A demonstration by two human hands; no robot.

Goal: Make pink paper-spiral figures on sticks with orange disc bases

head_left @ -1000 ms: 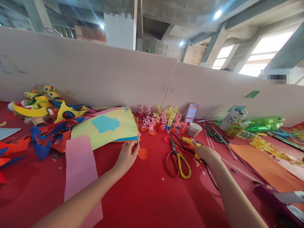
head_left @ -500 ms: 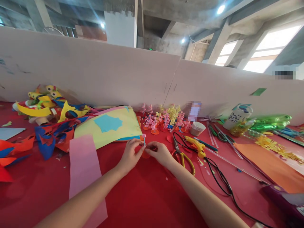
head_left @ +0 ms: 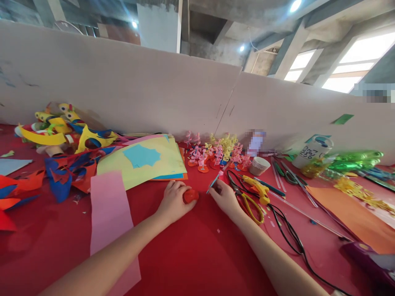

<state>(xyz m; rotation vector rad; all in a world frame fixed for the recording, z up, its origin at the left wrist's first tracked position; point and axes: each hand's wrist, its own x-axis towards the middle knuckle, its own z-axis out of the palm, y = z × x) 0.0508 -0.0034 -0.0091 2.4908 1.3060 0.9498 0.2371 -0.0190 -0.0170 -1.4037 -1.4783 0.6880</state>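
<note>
My left hand [head_left: 173,201] rests on the red table cover [head_left: 191,255] with its fingers closed on a small orange-red paper disc [head_left: 190,195]. My right hand [head_left: 225,197] is just to the right, pinching a thin stick with a pink tip [head_left: 214,181] that slants up and away from the disc. Red and yellow scissors [head_left: 248,201] and a yellow glue gun [head_left: 257,188] lie right beside my right hand.
A stack of coloured paper sheets [head_left: 145,162] and a pink strip [head_left: 108,209] lie to the left, with cut paper scraps [head_left: 61,164] beyond. Small pink and yellow paper figures [head_left: 216,152] stand by the white partition [head_left: 123,86]. A black cord [head_left: 293,242], white cup [head_left: 258,165] and orange sheet [head_left: 348,213] sit right.
My right hand left the glue gun and came over to my left hand. The stick has passed from my left hand to my right, and my left hand now holds the disc.
</note>
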